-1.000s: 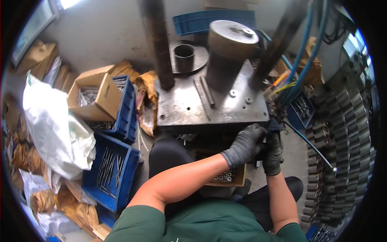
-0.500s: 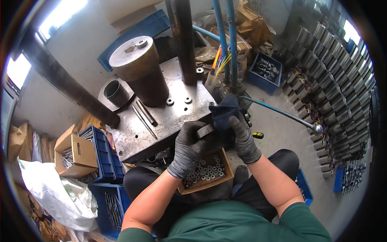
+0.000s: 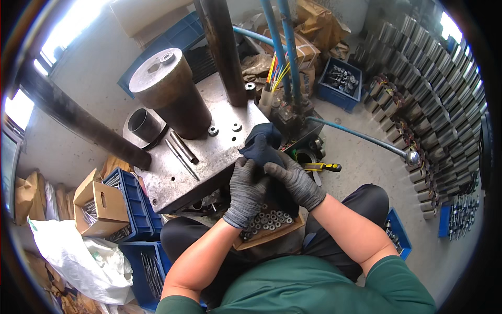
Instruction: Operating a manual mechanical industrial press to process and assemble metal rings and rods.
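Gripping a dark blue cloth [image 3: 263, 148] at the steel plate's [image 3: 209, 157] near right corner, the gloved left hand [image 3: 246, 191] and right hand [image 3: 294, 181] meet, fingers curled. Cloth's long axis runs away from the person. Compared with half a second earlier, both hands sit closer together above the cardboard box of rings [image 3: 267, 226].

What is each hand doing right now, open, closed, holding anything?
Left hand: gloved, fingers curled on the dark blue cloth.
Right hand: gloved, fingers resting on the same cloth; grip cannot be told.

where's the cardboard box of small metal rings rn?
Head view, lower centre: the open cardboard box of small metal rings sits on the person's lap, just below both gloved hands, under the steel press plate's edge.
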The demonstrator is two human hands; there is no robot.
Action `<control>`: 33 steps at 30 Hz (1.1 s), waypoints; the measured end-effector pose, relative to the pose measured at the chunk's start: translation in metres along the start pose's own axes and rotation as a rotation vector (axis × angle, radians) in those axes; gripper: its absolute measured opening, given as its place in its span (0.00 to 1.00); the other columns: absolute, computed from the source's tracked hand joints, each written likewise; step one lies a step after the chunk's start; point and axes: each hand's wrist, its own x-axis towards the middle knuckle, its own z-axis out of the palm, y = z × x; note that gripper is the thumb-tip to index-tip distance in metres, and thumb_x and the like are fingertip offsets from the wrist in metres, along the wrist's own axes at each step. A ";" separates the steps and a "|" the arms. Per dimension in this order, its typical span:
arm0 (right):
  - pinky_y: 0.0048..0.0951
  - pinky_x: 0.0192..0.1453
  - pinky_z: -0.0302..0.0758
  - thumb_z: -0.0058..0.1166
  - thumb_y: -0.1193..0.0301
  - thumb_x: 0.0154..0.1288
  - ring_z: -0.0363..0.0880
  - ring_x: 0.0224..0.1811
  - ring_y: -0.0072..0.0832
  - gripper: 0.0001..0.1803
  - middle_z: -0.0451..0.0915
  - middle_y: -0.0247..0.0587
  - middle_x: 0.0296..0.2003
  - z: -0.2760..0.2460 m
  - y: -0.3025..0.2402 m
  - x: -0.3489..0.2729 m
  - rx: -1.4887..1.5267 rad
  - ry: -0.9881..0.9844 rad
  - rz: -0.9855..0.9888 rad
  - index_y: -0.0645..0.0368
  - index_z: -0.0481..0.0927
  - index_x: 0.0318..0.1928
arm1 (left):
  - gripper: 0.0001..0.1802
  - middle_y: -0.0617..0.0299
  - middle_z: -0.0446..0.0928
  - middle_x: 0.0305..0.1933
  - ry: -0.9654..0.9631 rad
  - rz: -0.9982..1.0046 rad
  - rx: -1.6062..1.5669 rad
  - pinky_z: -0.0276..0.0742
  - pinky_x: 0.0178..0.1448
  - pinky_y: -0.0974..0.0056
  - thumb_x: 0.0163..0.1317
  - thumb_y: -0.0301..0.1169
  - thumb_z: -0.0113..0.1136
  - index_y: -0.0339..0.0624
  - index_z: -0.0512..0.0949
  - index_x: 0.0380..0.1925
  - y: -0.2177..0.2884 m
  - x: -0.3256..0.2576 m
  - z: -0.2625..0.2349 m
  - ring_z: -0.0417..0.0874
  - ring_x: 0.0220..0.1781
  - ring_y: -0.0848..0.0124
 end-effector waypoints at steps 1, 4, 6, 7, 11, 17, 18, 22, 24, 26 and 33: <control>0.33 0.72 0.70 0.67 0.53 0.70 0.73 0.64 0.27 0.38 0.77 0.39 0.61 0.000 0.002 0.001 0.002 0.002 0.001 0.62 0.70 0.71 | 0.17 0.50 0.76 0.48 -0.003 -0.001 0.000 0.81 0.54 0.55 0.54 0.26 0.70 0.38 0.78 0.44 0.005 0.000 -0.001 0.83 0.48 0.52; 0.34 0.73 0.68 0.64 0.47 0.70 0.73 0.65 0.27 0.39 0.77 0.38 0.62 0.002 0.006 0.004 -0.032 0.028 -0.005 0.61 0.71 0.70 | 0.19 0.50 0.76 0.45 -0.057 0.029 0.294 0.79 0.53 0.58 0.51 0.19 0.67 0.35 0.79 0.45 0.020 -0.001 -0.003 0.82 0.48 0.57; 0.34 0.75 0.66 0.57 0.44 0.74 0.73 0.65 0.27 0.38 0.77 0.38 0.63 0.007 0.005 0.005 0.353 -0.033 0.057 0.58 0.71 0.71 | 0.19 0.49 0.75 0.43 0.007 0.005 0.123 0.78 0.52 0.55 0.48 0.22 0.70 0.36 0.79 0.43 0.021 -0.003 -0.004 0.81 0.45 0.53; 0.34 0.75 0.66 0.57 0.44 0.74 0.73 0.65 0.27 0.38 0.77 0.38 0.63 0.007 0.006 0.006 0.353 -0.028 0.058 0.58 0.71 0.71 | 0.19 0.49 0.75 0.43 0.003 0.003 0.120 0.78 0.52 0.55 0.48 0.22 0.70 0.36 0.79 0.43 0.019 -0.002 -0.003 0.81 0.45 0.53; 0.31 0.75 0.65 0.51 0.51 0.80 0.73 0.65 0.25 0.30 0.78 0.36 0.63 -0.005 0.022 0.010 0.304 0.003 -0.041 0.57 0.73 0.70 | 0.19 0.49 0.76 0.43 -0.004 0.011 0.081 0.78 0.52 0.55 0.48 0.23 0.70 0.35 0.79 0.42 0.018 -0.001 0.000 0.80 0.45 0.53; 0.28 0.72 0.67 0.54 0.57 0.80 0.73 0.63 0.21 0.24 0.80 0.33 0.59 0.003 0.015 0.003 0.211 0.032 -0.033 0.59 0.77 0.66 | 0.18 0.49 0.75 0.40 -0.020 0.037 0.150 0.78 0.50 0.55 0.47 0.24 0.71 0.36 0.80 0.40 0.022 0.000 -0.007 0.80 0.43 0.50; 0.27 0.70 0.69 0.55 0.58 0.80 0.74 0.61 0.20 0.23 0.82 0.33 0.57 0.007 0.011 0.001 0.109 0.061 -0.055 0.59 0.79 0.64 | 0.18 0.49 0.75 0.39 -0.027 0.037 0.163 0.78 0.49 0.55 0.47 0.24 0.71 0.36 0.80 0.40 0.021 0.000 -0.008 0.79 0.42 0.50; 0.26 0.67 0.72 0.54 0.59 0.80 0.77 0.57 0.19 0.21 0.83 0.32 0.53 0.000 0.027 0.003 0.107 0.098 -0.158 0.59 0.81 0.62 | 0.16 0.52 0.74 0.37 -0.042 0.043 0.103 0.77 0.48 0.56 0.48 0.24 0.71 0.35 0.80 0.40 0.017 -0.001 -0.005 0.79 0.40 0.54; 0.24 0.63 0.74 0.52 0.59 0.82 0.78 0.53 0.16 0.20 0.84 0.30 0.51 0.005 0.023 0.000 0.038 0.139 -0.236 0.60 0.82 0.60 | 0.15 0.57 0.75 0.38 -0.074 0.020 -0.043 0.77 0.49 0.60 0.50 0.23 0.72 0.34 0.80 0.39 0.015 0.000 -0.006 0.80 0.42 0.62; 0.25 0.64 0.74 0.50 0.56 0.82 0.78 0.55 0.18 0.21 0.84 0.31 0.52 0.008 0.018 -0.007 -0.016 0.130 -0.263 0.59 0.82 0.61 | 0.16 0.60 0.76 0.41 -0.088 0.009 -0.182 0.78 0.51 0.61 0.51 0.23 0.72 0.33 0.80 0.40 0.017 0.001 -0.009 0.80 0.45 0.66; 0.26 0.60 0.76 0.50 0.55 0.82 0.79 0.51 0.18 0.22 0.84 0.31 0.50 0.006 0.031 -0.015 0.025 0.157 -0.360 0.58 0.82 0.59 | 0.16 0.63 0.82 0.43 -0.182 -0.324 -0.879 0.80 0.57 0.65 0.58 0.28 0.75 0.36 0.82 0.44 0.028 -0.009 -0.022 0.84 0.45 0.70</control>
